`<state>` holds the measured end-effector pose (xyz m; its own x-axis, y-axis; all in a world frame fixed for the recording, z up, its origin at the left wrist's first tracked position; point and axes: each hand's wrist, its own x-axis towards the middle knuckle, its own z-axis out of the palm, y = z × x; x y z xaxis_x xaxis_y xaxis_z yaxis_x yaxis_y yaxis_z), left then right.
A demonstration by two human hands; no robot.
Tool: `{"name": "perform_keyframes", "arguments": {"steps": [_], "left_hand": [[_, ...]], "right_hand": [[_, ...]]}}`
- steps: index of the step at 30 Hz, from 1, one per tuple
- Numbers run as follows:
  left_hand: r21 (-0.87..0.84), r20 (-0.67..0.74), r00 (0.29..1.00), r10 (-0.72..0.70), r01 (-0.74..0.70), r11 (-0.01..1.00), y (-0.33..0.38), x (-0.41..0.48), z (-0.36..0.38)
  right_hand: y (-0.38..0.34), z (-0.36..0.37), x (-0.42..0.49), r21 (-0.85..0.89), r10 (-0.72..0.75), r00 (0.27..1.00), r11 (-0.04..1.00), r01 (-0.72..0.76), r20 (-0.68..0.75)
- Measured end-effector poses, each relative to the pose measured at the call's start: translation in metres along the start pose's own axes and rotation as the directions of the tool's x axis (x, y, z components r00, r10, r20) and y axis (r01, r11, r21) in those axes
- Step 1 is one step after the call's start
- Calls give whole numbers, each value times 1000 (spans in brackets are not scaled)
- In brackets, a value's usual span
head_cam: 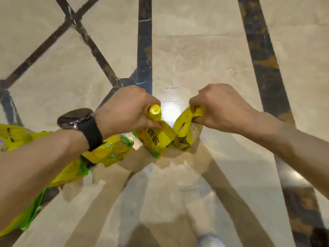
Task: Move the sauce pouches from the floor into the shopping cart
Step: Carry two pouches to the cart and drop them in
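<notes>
both hands clenched on yellow pouches over the floor

at the far left, a loose heap of yellow-and-green flat plastic sauce pouches (108, 150) lies on the beige polished stone floor (195, 50). the heap runs from the left edge in under the left forearm, which wears a black band wristwatch (76, 118). the left hand (124, 109) is curled tight, thumb and fingers wrapped around the neck of a yellow soft plastic pouch with a round yellow screw cap (156, 138). the cap pokes out above the fist and the body hangs below it. just right of it, a second yellow crinkled plastic pouch (183, 131) is pinched by its bunched top corner in the right hand (220, 107), whose fingers are folded in on the film. whether either held pouch touches the ground at its lower end cannot be told. dark marble inlay strips (263, 68) cross the floor, one running far to near on the right. near the bottom, right of centre, the toe of a pale shoe (210, 239) shows.
</notes>
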<state>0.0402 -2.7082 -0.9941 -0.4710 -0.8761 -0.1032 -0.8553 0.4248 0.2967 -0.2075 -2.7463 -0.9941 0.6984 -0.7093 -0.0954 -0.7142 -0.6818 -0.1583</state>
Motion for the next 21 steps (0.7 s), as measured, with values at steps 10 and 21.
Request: {"name": "perform_keyframes", "arguments": {"steps": [10, 21], "left_hand": [[-534, -70, 749, -659, 530, 659, 30, -17, 43], [-824, 51, 960, -276, 196, 532, 56, -133, 101]], "right_hand": [[13, 56, -62, 826, 396, 916, 536, -175, -63], [19, 50, -70, 832, 624, 781, 452, -320, -39]]}}
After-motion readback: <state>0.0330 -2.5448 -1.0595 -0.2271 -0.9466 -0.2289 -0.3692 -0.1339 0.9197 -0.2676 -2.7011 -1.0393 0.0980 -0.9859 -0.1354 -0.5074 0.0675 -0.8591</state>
